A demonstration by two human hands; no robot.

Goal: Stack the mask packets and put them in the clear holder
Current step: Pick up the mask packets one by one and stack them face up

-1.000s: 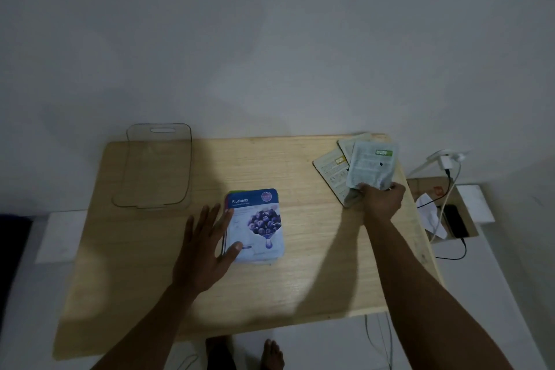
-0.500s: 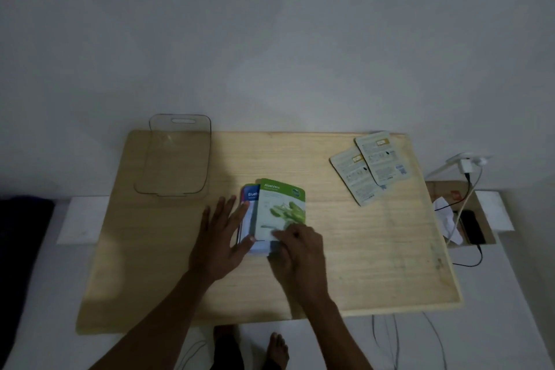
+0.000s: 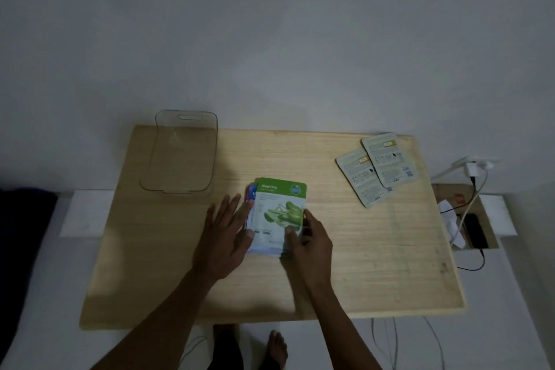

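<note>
Green aloe packet (image 3: 280, 213) sits pinched in right hand's (image 3: 309, 245) grip.

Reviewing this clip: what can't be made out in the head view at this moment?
- Blue packet: mostly covered by the green aloe vera packet; pile count unclear.
- Two pale face-down packets: print too small and dim.
- Right hand: grip or mere press on the pile is unclear.
- Clear plastic holder: near wall hard to trace.

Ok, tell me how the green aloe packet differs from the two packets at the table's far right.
The aloe packet lies face up, green-topped, on the central stack between both hands; the two far-right packets lie back side up, pale with small print, overlapping, untouched. All are flat sachets of similar size.
</note>
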